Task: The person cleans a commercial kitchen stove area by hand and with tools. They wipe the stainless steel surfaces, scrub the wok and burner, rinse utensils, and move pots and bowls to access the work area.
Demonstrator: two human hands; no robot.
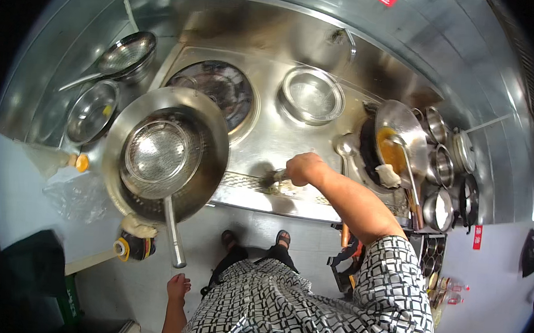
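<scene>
My right hand point(305, 168) grips a short brush point(283, 174), its dark bristles blurred against the perforated drain strip point(238, 180) along the stove's front edge. Low on the left, my left hand point(178, 286) hangs with loosely curled fingers, holding nothing. It is just below the handle end of a metal strainer point(156, 154), apart from it. That strainer rests inside a large steel wok point(214, 130) at the left of the stove. A ladle point(345, 146) with a wooden handle lies right of my right hand, its lower part passing behind my forearm.
A metal pot point(312, 95) stands mid-stove below the faucet point(351, 42). Farther right, a wok point(413, 130) holds orange-brown liquid, a ladle point(406, 162) and a pale cloth point(388, 176). Several metal bowls point(441, 165) line the right side. A dark round burner cover point(221, 89) is back left.
</scene>
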